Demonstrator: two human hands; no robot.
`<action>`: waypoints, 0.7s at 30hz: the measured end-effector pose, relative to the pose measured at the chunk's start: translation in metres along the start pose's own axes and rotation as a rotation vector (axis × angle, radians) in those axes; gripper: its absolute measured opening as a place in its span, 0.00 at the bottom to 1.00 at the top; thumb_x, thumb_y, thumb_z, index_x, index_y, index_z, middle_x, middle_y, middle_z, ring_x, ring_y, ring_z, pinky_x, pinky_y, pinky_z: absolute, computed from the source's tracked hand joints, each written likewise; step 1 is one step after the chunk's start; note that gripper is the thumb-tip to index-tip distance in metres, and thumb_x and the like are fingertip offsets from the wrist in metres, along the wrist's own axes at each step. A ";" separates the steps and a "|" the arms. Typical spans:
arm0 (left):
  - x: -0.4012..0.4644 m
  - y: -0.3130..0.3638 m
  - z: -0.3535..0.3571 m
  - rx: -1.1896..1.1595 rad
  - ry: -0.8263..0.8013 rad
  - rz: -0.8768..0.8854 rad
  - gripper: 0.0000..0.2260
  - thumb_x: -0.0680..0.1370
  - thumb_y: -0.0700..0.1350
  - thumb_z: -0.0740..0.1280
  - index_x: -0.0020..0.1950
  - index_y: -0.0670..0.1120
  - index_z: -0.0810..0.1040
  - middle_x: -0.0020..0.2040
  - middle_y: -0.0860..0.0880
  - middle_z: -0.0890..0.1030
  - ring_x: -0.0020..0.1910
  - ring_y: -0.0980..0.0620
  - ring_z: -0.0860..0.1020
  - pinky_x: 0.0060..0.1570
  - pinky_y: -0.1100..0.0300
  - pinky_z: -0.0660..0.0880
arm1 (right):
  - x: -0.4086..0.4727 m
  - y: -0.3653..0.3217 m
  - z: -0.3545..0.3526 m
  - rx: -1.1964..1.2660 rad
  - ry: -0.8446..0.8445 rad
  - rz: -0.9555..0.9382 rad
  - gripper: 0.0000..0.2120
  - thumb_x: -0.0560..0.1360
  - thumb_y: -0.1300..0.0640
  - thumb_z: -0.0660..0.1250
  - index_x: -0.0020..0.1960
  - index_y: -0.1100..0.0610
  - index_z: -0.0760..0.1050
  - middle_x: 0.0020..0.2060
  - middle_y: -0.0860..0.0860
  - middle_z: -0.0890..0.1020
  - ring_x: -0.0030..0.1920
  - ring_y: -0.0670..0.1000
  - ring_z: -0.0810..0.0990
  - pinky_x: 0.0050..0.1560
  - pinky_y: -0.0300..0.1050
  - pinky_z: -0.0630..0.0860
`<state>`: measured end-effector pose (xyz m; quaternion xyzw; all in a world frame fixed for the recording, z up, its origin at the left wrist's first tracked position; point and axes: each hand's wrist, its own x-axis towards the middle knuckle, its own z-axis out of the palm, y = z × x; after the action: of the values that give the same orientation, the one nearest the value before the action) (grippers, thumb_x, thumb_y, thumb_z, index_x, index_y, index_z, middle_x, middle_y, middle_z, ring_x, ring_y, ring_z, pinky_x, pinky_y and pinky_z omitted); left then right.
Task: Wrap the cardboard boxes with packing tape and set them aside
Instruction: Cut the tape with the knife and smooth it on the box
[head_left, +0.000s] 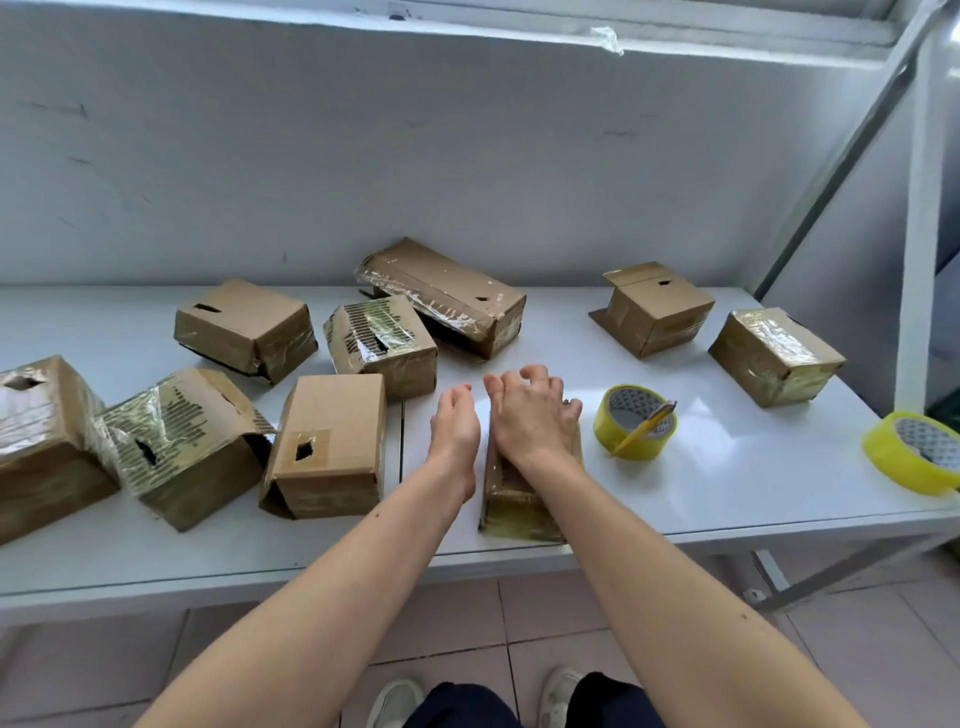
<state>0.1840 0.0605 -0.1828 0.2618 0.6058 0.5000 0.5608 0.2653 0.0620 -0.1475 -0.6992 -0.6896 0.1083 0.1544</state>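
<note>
A small tape-wrapped cardboard box (511, 501) lies near the front edge of the white table (701, 467). My right hand (532, 415) lies over its far end with the fingers loosely spread and bent. Just left of the box, my left hand (456, 423) hovers with relaxed fingers and holds nothing. A yellow tape roll (635, 422) stands right of the box, with a yellow cutter (647, 422) stuck through its core. A second yellow roll (917, 452) lies at the right edge.
Several taped boxes are spread over the left and back, among them a plain box (327, 447), a long box (441, 296) and a glossy box (176, 447). Two more boxes (654, 309) (776, 356) sit at the back right. A wall and a metal frame (917, 208) bound the table.
</note>
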 end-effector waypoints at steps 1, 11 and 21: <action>-0.002 -0.003 -0.001 0.005 -0.034 0.066 0.18 0.86 0.51 0.50 0.74 0.48 0.67 0.68 0.49 0.72 0.69 0.49 0.70 0.66 0.55 0.67 | 0.003 0.000 0.001 0.004 0.004 0.009 0.21 0.84 0.45 0.48 0.62 0.54 0.75 0.65 0.54 0.72 0.66 0.57 0.68 0.66 0.60 0.61; -0.004 -0.023 0.001 -0.022 -0.200 0.149 0.14 0.86 0.51 0.54 0.65 0.49 0.75 0.59 0.48 0.81 0.57 0.53 0.80 0.51 0.60 0.78 | 0.001 0.003 -0.007 0.108 0.035 0.001 0.14 0.84 0.52 0.53 0.64 0.57 0.69 0.64 0.56 0.72 0.68 0.58 0.68 0.74 0.61 0.53; -0.005 -0.028 0.006 -0.035 -0.172 0.130 0.13 0.86 0.52 0.54 0.55 0.49 0.76 0.55 0.46 0.82 0.53 0.49 0.79 0.58 0.54 0.75 | -0.043 0.017 -0.004 -0.050 0.016 0.088 0.24 0.83 0.43 0.49 0.73 0.55 0.59 0.74 0.55 0.58 0.75 0.57 0.53 0.70 0.65 0.56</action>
<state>0.1973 0.0479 -0.2052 0.3327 0.5284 0.5213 0.5817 0.2812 0.0185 -0.1530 -0.7335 -0.6593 0.0919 0.1373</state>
